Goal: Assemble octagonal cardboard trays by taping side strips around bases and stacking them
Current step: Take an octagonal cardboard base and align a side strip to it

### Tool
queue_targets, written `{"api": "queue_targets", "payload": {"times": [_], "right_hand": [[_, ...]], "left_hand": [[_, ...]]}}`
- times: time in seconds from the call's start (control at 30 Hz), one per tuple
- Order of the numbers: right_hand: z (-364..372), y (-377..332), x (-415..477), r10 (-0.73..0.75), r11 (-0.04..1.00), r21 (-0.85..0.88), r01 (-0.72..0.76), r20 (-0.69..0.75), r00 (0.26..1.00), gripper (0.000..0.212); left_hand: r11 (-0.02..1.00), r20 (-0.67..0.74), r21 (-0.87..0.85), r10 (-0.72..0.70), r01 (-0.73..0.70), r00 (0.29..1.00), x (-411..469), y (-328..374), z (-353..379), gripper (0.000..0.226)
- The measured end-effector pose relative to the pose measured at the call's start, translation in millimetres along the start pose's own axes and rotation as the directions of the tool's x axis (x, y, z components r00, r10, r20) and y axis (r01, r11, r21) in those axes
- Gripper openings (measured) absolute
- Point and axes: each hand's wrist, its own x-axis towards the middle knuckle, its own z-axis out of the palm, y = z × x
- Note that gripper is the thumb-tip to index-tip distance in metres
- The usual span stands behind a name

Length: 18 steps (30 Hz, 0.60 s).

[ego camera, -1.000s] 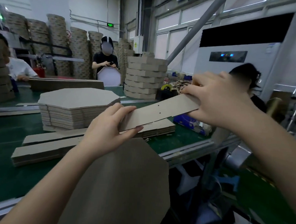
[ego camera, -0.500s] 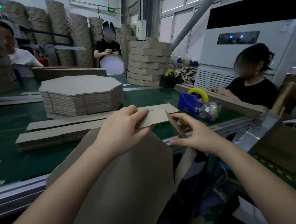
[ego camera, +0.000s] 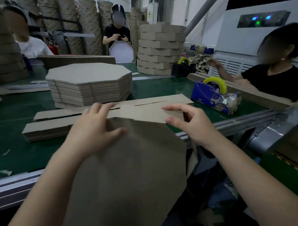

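A large octagonal cardboard base (ego camera: 131, 171) leans toward me over the table's near edge. A cardboard side strip (ego camera: 145, 112) stands along its far edge. My left hand (ego camera: 95, 128) pinches the strip's left part against the base. My right hand (ego camera: 190, 122) grips the strip's right end between thumb and fingers, where the strip folds down past the base's corner. A stack of flat octagonal bases (ego camera: 90, 83) sits further back on the left. Flat side strips (ego camera: 48, 124) lie in a pile in front of it.
A blue tape dispenser (ego camera: 211, 96) with a yellow roll stands at the right. Finished trays (ego camera: 160, 47) are stacked at the back. A person in black (ego camera: 277, 80) works at the right, another (ego camera: 117, 34) stands behind, a third sits at far left. The green table (ego camera: 17, 150) has a metal rail.
The strip came down from mid-air to the far edge of the base. My right hand moved left and down to the strip's right end. My head tilted down.
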Motion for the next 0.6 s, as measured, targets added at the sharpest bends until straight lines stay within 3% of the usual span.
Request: {"api": "queue_targets", "payload": {"times": [0.07, 0.13, 0.2, 0.37, 0.6], "right_hand": [[-1.4, 2.7, 3.5, 0.021, 1.000, 0.013, -0.021, -0.022, 1.000, 0.039], [-1.9, 2.8, 6.7, 0.017, 1.000, 0.010, -0.017, -0.029, 0.999, 0.041], [-4.5, 1.1, 7.9, -0.007, 1.000, 0.003, 0.007, -0.026, 1.000, 0.040], [-12.4, -3.9, 0.2, -0.048, 0.999, -0.013, 0.048, 0.057, 0.997, 0.040], [-18.1, -7.7, -5.4, -0.072, 0.997, -0.026, 0.075, 0.115, 0.991, 0.041]], "left_hand": [[0.964, 0.078, -0.189, -0.177, 0.189, 0.981, -0.1, -7.8, 2.6, 0.051], [0.871, 0.066, -0.456, -0.170, 0.181, 0.983, -4.3, -4.0, 9.3, 0.033], [0.786, 0.004, -0.609, -0.128, 0.104, 0.992, -13.0, 4.2, 13.4, 0.042], [0.694, -0.102, -0.720, -0.083, -0.016, 0.991, -30.3, 17.2, 9.4, 0.068], [0.649, -0.102, -0.760, -0.057, -0.041, 0.993, -34.4, 22.9, 6.6, 0.073]]}}
